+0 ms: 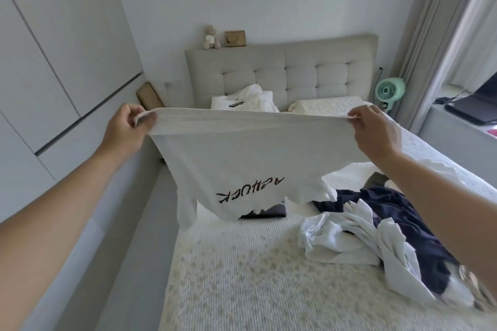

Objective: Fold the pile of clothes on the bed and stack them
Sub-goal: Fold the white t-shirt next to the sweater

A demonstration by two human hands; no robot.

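Hanging white shirt (pixel 242 158) pinched between both hands' fingers (pixel 134 118).

One camera only, worn on my head. It looks forward and down along the bed (pixel 231 271) toward the headboard (pixel 282 70), from the foot end. The lens is wide-angle: the wardrobe doors (pixel 53 67) at the left edge and the curtain (pixel 430 35) at the right edge bend inward. My left hand (pixel 125 129) and right hand (pixel 376 131) sit close, at mid-frame, with both forearms entering from the lower corners. There is no second view to overlap with.
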